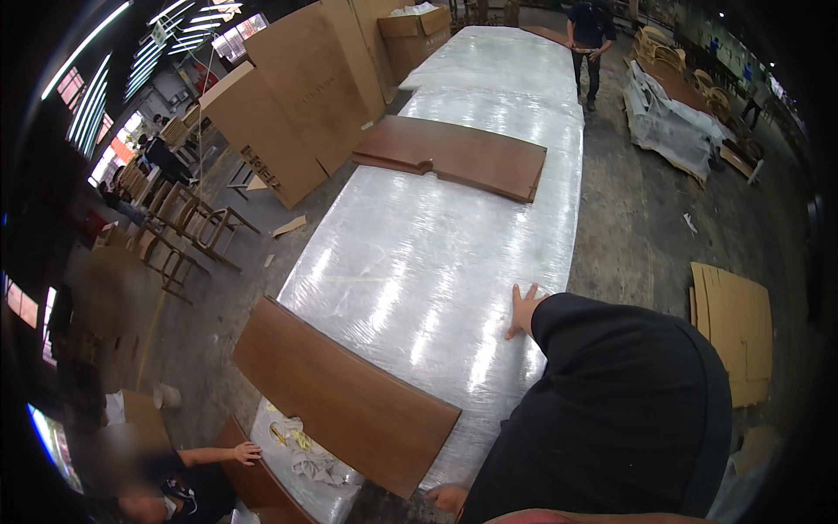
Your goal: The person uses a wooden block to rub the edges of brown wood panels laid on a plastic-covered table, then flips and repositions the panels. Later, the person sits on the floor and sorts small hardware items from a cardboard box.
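Observation:
My right hand [525,313] lies with spread fingers on the plastic-wrapped stack [410,253], near its right edge. At the bottom of the view, partly hidden by my dark sleeve, my left hand [449,498] is curled at the near corner of a brown wooden panel [349,393]. This panel lies slantwise across the stack's near end and overhangs its left side. A second brown panel [454,157], with a small notch in its near edge, rests farther along the stack; it looks like more than one layer.
At lower left, a co-worker's hand [247,452] touches another brown panel [262,480] beside a wrapped surface with crumpled cloths [310,458]. Large cardboard sheets [305,96] stand at far left, near wooden chair frames [188,223]. Flattened cardboard [733,332] lies at right. Another person [591,44] stands at the far end.

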`<action>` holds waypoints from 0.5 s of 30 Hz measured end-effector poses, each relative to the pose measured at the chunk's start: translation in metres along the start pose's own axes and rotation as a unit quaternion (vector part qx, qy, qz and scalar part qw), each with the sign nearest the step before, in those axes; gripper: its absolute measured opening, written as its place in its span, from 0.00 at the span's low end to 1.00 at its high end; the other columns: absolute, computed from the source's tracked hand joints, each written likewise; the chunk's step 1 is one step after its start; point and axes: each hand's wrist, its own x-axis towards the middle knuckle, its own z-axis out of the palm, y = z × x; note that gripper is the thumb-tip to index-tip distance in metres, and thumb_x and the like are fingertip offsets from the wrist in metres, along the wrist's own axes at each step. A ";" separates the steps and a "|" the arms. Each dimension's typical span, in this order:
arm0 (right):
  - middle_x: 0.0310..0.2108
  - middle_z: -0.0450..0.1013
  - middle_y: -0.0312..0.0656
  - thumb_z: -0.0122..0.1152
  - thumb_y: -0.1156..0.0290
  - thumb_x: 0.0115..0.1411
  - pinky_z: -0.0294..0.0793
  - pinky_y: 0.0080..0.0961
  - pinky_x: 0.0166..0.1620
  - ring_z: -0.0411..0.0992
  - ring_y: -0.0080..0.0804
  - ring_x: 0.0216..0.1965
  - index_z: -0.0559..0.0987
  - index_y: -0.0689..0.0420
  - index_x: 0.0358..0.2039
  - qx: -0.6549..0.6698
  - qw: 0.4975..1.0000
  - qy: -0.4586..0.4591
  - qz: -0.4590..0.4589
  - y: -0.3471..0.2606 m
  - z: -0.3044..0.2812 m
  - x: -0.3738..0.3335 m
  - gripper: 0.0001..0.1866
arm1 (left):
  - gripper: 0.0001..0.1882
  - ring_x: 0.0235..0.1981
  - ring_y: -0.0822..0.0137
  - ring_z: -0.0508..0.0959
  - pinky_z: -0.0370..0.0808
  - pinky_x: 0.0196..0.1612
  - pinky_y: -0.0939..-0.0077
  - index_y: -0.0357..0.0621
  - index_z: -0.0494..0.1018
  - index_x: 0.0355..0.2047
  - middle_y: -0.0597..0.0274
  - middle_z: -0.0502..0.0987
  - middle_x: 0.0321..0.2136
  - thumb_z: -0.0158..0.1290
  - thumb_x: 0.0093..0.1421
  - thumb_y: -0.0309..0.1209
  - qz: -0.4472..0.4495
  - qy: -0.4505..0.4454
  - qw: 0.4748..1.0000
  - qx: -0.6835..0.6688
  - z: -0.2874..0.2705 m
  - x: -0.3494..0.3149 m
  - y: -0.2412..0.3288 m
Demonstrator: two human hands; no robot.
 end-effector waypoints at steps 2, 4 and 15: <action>0.73 0.26 0.65 0.80 0.35 0.32 0.51 0.74 0.63 0.43 0.84 0.67 0.29 0.41 0.74 0.002 1.000 -0.003 0.001 -0.003 -0.006 -0.007 0.82 | 0.37 0.33 0.37 0.81 0.78 0.41 0.46 0.29 0.80 0.28 0.35 0.81 0.30 0.38 0.69 0.54 0.006 -0.003 1.000 -0.001 0.002 0.002 -0.005; 0.73 0.26 0.65 0.81 0.35 0.32 0.50 0.74 0.63 0.42 0.84 0.67 0.29 0.41 0.74 0.008 1.000 -0.001 0.002 -0.004 -0.007 -0.010 0.82 | 0.36 0.33 0.37 0.81 0.78 0.41 0.46 0.29 0.80 0.28 0.36 0.81 0.29 0.38 0.69 0.54 0.014 -0.003 1.000 -0.005 0.006 0.005 -0.010; 0.72 0.18 0.65 0.87 0.44 0.27 0.50 0.56 0.70 0.38 0.72 0.72 0.21 0.43 0.71 0.069 0.997 0.029 -0.023 -0.008 0.029 0.028 0.90 | 0.33 0.34 0.37 0.81 0.78 0.41 0.44 0.33 0.81 0.26 0.38 0.81 0.31 0.41 0.68 0.52 -0.105 0.012 0.992 0.070 0.010 0.019 -0.023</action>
